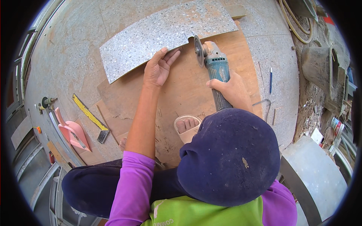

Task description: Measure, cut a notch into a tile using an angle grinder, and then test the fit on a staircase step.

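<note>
Right hand (pixel 234 91), seen in the head view, was wrapped around the body of the teal angle grinder (pixel 218 69), while the left hand (pixel 158 70) was turned palm-up, thumb and part-curled fingers at the near edge of the speckled slab (pixel 151 45); whether it pinched that edge could not be told. The slab lay over the far part of the brown board (pixel 184 88), with the disc (pixel 198 51) at the notch (pixel 190 39) in its near edge, contact undetermined. Good practice, in judgement, required a steadied slab, an untwisted disc and left fingers farther from the blade line.
</note>
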`<action>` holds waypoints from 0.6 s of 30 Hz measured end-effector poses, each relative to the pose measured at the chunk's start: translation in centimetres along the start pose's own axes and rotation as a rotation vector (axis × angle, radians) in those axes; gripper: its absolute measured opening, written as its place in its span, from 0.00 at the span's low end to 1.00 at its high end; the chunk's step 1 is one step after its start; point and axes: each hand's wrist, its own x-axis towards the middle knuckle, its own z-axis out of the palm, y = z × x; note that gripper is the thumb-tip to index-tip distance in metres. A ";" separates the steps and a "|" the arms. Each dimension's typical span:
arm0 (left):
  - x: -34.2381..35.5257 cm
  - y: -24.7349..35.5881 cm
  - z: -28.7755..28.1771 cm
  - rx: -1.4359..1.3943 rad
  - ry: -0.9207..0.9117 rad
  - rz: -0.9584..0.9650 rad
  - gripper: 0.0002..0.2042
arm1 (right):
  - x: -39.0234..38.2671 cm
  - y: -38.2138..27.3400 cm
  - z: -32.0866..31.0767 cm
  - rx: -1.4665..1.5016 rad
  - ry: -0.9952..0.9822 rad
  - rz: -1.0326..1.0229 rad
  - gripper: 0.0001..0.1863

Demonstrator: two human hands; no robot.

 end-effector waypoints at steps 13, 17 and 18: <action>-0.1 0.0 0.0 0.007 0.003 0.001 0.03 | -0.4 -0.6 0.1 0.016 -0.003 -0.023 0.24; -0.2 0.1 -0.1 -0.002 -0.002 -0.001 0.03 | -0.5 -1.0 0.0 0.024 -0.033 0.008 0.24; -0.2 0.1 -0.2 0.000 -0.004 0.000 0.03 | -0.5 -1.0 0.0 0.016 -0.031 0.015 0.24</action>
